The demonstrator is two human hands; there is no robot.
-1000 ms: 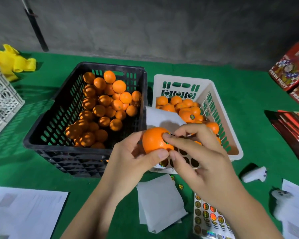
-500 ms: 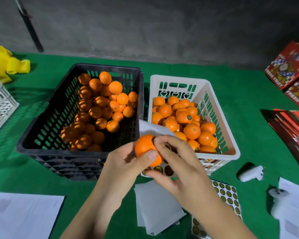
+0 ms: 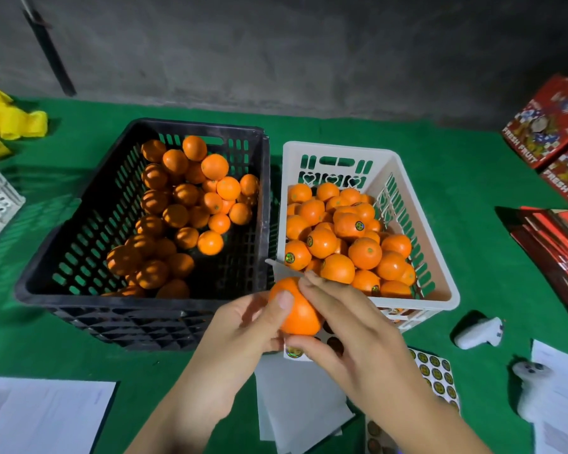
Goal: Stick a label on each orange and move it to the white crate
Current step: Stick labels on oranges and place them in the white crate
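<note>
Fingers (image 3: 312, 285) of the right hand (image 3: 351, 326) now lie curled over the top and far side of the orange (image 3: 297, 311), with the thumb tucked under it. Half a second ago those fingers were bunched on the front of the fruit, pressing the sticker down. Now they have slid round to take hold of it, so the sticking looks done and the orange is ready to go. I cannot see the new sticker from here, because the hand covers that side.

Fingers of the left hand (image 3: 240, 329) hold the orange from the near side, and the thumb lies flat across its front. A partly used sheet of stickers (image 3: 295, 352) pokes out under the orange; which hand holds it, I cannot tell.

Both hands have moved a little toward the near edge of the desk (image 3: 473, 198). The orange sits in the air between them, just in front of the near left corner of the white crate (image 3: 440, 273). It is not inside yet.

The white crate already holds a heap of oranges, some with stickers showing. The black crate (image 3: 79, 224) beside it holds many more.

Both arms reach up from the near edge of the desk. The wrists are almost straight and the hands meet around the fruit. The next move is likely a short lift over the crate's near wall.
</note>
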